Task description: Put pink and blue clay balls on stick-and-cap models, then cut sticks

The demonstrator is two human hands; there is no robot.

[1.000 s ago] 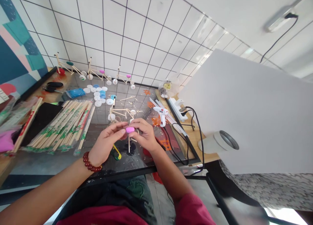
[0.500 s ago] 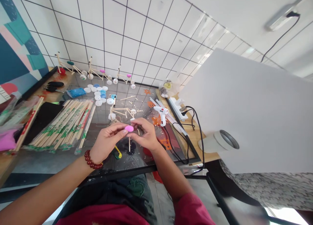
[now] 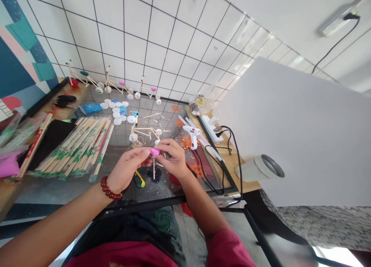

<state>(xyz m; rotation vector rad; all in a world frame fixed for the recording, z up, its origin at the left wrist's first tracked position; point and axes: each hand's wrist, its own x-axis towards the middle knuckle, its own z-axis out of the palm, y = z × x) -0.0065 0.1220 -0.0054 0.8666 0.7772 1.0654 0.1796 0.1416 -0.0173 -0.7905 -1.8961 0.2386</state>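
My left hand [image 3: 124,170] and right hand [image 3: 174,159] are close together, both pinching the pink piece [image 3: 154,152] above the counter [image 3: 114,155]. Just beyond them is a wheeled stick frame [image 3: 133,137]; near are a yellow cutter [image 3: 140,179] and, to the right, a white glue gun [image 3: 193,135].

The pink lump [image 3: 154,152] looks smooth, the tabletop [image 3: 115,153] glossy.

- Against the back wall, we list three stick models [image 3: 108,89].
- Before these, bottle caps [image 3: 116,115].
- Left of our left hand [image 3: 126,167]: packed chopsticks [image 3: 78,147].
- Between it and our right hand [image 3: 175,160]: a lump [image 3: 154,152].
- Right: glue gun [image 3: 191,131], then power strip [image 3: 207,124].
- Near the table's front edge: cutter [image 3: 140,179].
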